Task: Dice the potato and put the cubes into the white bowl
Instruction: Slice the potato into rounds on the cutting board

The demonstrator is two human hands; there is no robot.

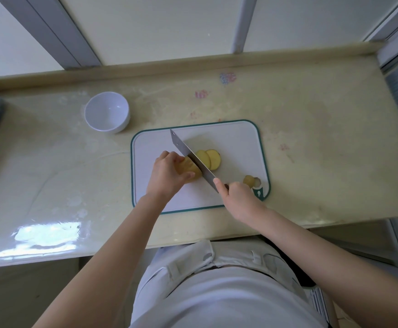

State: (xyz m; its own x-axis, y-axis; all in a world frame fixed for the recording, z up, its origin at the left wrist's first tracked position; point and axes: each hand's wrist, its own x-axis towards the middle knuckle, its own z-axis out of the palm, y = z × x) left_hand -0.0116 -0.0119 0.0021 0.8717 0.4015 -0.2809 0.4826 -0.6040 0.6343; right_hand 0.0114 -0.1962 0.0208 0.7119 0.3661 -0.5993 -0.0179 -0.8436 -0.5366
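A peeled yellow potato [189, 171] lies near the middle of the white plastic cutting board with a green rim [236, 143]. The left hand [167, 172] curls its fingers over it and holds it down. The right hand [239, 197] grips the handle of a broad steel knife [188, 152], whose blade rests against the potato's cut face. Two round yellow slices [211, 159] lean just right of the blade. A small potato end piece [249, 180] sits at the board's near right corner. The round white bowl [122, 124] stands empty on the beige counter [311, 138], off the board's far left corner.
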